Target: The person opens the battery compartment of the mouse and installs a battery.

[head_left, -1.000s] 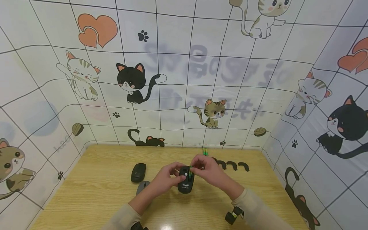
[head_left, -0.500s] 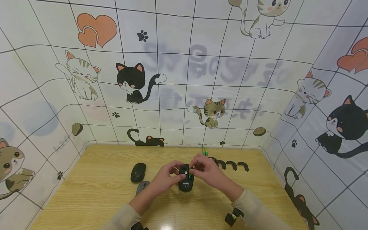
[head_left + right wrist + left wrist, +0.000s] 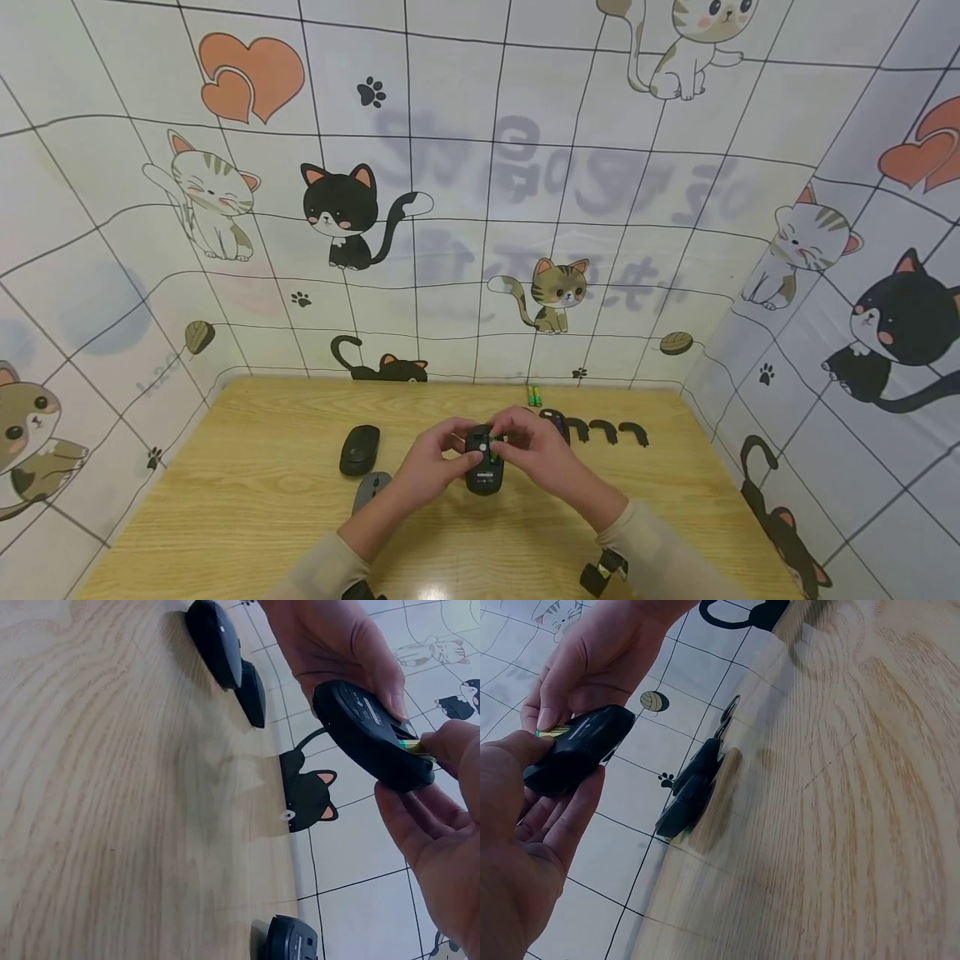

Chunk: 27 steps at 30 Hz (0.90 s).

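Cartoon cats [image 3: 341, 208] are dotting the wall [image 3: 457, 92] behind our worktop [image 3: 262, 525]. Above it, our left hand [image 3: 433, 458] is gripping a black mouse [image 3: 485, 482] (upside down), and our right hand [image 3: 542, 452] is pinching a battery [image 3: 409, 745] against it. We're probably fitting the battery; next, it's likely needing a gentle push.

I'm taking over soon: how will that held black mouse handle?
The black mouse looks hard-shelled, so probably stiff. Its rounded back might rock if laid underside up. The battery at its open slot could slip out if tipped.
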Motion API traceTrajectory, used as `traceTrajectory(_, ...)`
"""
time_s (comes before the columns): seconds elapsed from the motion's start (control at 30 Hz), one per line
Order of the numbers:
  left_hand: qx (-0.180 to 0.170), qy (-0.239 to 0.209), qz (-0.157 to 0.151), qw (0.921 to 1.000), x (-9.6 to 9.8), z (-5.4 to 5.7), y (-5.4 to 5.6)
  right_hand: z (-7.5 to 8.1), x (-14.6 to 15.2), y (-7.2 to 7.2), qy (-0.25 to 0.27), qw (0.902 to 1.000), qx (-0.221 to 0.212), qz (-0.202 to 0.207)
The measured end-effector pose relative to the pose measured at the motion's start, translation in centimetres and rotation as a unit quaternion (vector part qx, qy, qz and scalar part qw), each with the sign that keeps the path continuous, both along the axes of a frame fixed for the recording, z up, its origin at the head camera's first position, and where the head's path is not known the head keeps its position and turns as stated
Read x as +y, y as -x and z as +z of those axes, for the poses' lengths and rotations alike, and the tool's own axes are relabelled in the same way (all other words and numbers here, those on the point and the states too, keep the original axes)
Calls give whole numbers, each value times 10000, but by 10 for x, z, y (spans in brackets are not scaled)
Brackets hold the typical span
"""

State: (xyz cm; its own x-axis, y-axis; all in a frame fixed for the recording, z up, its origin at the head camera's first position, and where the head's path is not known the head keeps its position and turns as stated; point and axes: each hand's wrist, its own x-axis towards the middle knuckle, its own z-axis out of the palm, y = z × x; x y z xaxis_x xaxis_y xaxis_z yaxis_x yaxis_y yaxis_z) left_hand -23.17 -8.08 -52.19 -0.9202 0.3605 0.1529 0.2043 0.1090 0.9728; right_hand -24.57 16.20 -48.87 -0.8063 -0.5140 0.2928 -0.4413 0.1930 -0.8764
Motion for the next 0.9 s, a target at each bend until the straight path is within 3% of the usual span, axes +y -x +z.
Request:
traceTrajectory(0.4, 48, -32, -9, 10000, 1, 1, 0, -4, 0, -3, 166, 9989, 442, -27)
traceTrajectory(0.9, -3, -119, 37, 9999, 5, 0, 0, -4, -2, -6, 298, 9980, 549, -96)
